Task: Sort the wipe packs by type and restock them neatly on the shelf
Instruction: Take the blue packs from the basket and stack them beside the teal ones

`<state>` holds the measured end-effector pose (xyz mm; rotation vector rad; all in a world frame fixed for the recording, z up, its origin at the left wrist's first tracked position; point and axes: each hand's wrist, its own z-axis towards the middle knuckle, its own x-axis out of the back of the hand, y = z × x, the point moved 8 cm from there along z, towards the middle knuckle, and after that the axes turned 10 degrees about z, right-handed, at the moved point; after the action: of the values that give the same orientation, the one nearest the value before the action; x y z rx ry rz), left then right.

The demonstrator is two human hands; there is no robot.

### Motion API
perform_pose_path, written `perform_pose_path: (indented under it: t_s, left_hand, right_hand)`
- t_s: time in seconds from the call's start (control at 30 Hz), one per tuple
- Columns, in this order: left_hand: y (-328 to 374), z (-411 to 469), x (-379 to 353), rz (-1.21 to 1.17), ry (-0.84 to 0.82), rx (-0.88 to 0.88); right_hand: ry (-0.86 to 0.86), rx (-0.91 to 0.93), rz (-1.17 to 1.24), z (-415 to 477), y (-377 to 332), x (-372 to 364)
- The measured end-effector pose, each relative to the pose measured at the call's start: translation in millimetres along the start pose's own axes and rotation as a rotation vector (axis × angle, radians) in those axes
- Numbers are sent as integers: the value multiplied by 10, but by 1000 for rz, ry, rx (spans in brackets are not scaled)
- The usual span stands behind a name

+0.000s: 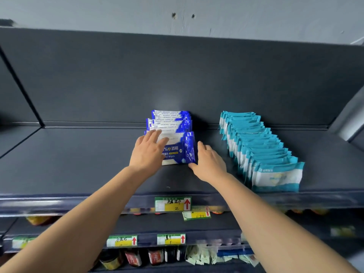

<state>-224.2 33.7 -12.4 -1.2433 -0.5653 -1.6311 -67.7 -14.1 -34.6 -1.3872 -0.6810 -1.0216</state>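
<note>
Right now your left hand (147, 150) lies over the left part of the front blue pack (178, 152), fingers straight and slightly spread, tips at its top edge; your right hand (208, 162) sets straight fingers against that pack's right end, thumb at its lower corner; neither hand curls round it. That pack stands at the near end of the blue row (171, 120), which runs back to the back panel (137, 75); right of the blue row, well apart, the teal row (260, 146) slants forward to the lip of the shelf (78, 164). The shelf is dark grey; above the blue row a pale wall (236, 12) shows two dark marks; below the blue row a tag (173, 203) with a red arrow sits on the lip; lower still, blurred jars (136, 257).
</note>
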Motion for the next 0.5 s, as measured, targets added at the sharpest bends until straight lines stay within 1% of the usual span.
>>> perform_pose_path:
  t_s: [0.13, 0.2, 0.37, 0.5]
  left_hand:
    - [168, -31, -5, 106, -28, -108]
    - [244, -52, 15, 120, -28, -153]
    - [467, -174, 182, 35, 35, -270]
    - [721, -399, 307, -11, 31, -433]
  right_hand:
    - [46, -26, -151, -240, 31, 169]
    - [79, -37, -208, -378, 29, 251]
    - [177, -85, -250, -847, -5, 401]
    - [254, -182, -287, -1372, 19, 471]
